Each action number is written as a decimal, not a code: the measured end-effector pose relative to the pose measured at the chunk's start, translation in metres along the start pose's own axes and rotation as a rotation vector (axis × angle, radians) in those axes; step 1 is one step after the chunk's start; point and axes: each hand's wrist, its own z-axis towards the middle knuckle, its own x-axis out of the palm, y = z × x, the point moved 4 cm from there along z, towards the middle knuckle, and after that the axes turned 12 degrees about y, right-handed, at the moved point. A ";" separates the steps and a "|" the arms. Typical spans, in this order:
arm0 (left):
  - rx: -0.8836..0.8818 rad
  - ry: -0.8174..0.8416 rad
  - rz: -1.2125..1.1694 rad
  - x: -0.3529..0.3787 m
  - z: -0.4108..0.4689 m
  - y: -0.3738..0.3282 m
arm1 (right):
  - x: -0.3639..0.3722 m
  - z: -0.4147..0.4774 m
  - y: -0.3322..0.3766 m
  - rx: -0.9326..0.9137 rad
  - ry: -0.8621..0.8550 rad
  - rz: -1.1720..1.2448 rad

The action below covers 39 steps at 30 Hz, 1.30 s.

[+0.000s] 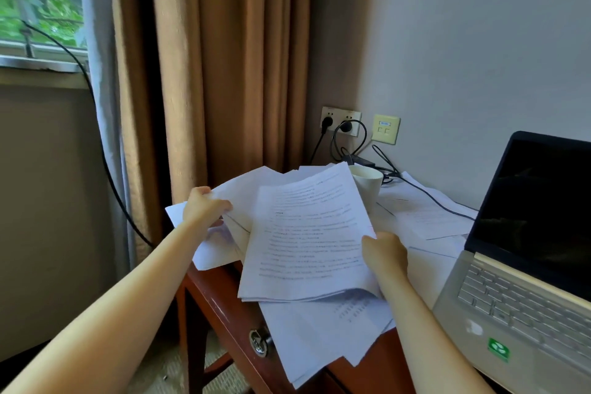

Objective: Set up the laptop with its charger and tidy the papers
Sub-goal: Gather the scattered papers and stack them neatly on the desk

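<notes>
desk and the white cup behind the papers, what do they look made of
Desk: looks like wood under a glossy red-brown varnish; light glints off its edge, and there are pale scuffs there. Cup: probably glazed ceramic, going by its smooth, plain white wall, though plastic can't be ruled out.

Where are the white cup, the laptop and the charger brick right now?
white cup (pixel 371 187), head view, outer wall.
laptop (pixel 518 301), head view, keyboard.
charger brick (pixel 362 159), head view, top face behind the cup.

Single head-worn wide-angle view, facing forward and down, close over a desk corner (pixel 220 294), wall (pixel 463 41) and curtain (pixel 230 57) behind
</notes>
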 end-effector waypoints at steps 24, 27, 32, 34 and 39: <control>-0.297 0.430 0.061 -0.042 -0.096 0.033 | 0.011 -0.042 0.041 -0.062 0.567 1.029; -0.305 0.453 0.055 -0.045 -0.100 0.032 | 0.019 -0.037 0.038 -0.027 0.422 0.810; -0.190 0.298 0.220 -0.051 -0.097 0.028 | 0.021 -0.019 0.024 0.057 0.264 0.256; -0.108 0.164 0.369 -0.056 -0.093 0.025 | 0.018 -0.019 0.021 0.086 0.280 0.119; 0.037 0.085 0.742 -0.054 -0.083 0.020 | 0.017 -0.016 0.020 0.082 0.233 0.135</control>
